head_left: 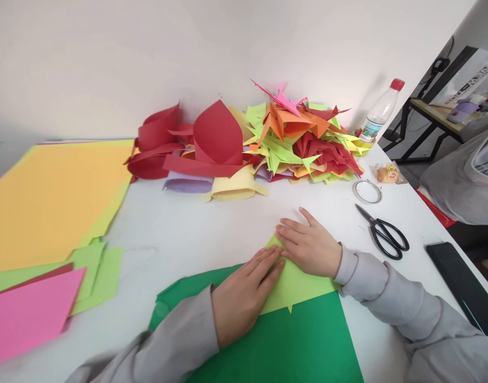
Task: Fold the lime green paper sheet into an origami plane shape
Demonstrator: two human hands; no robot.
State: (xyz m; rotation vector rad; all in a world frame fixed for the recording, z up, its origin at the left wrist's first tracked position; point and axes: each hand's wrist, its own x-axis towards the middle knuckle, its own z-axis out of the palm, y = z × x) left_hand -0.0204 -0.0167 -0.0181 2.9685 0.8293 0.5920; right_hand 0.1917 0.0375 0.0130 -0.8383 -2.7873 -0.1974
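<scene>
A folded piece of light green paper [308, 287] lies on a larger dark green sheet [300, 340] in front of me. My left hand [246, 292] rests flat on the left side of the light green paper, fingers stretched out toward its upper corner. From the right, my right hand [308, 244] presses on the same paper near that corner, its fingers extended and the thumb side hidden in part. The fingertips of both hands come close together there. A small pointed tip of light green sticks out below the paper's lower edge.
Scissors [383, 234], a tape roll [367, 191], a wrapped snack [387, 173] and a bottle [377, 117] stand or lie at right, with a black flat object [461, 287]. Folded paper shapes [218, 133] pile along the wall. Orange-yellow sheets [60, 202] and a pink sheet [32, 314] lie left.
</scene>
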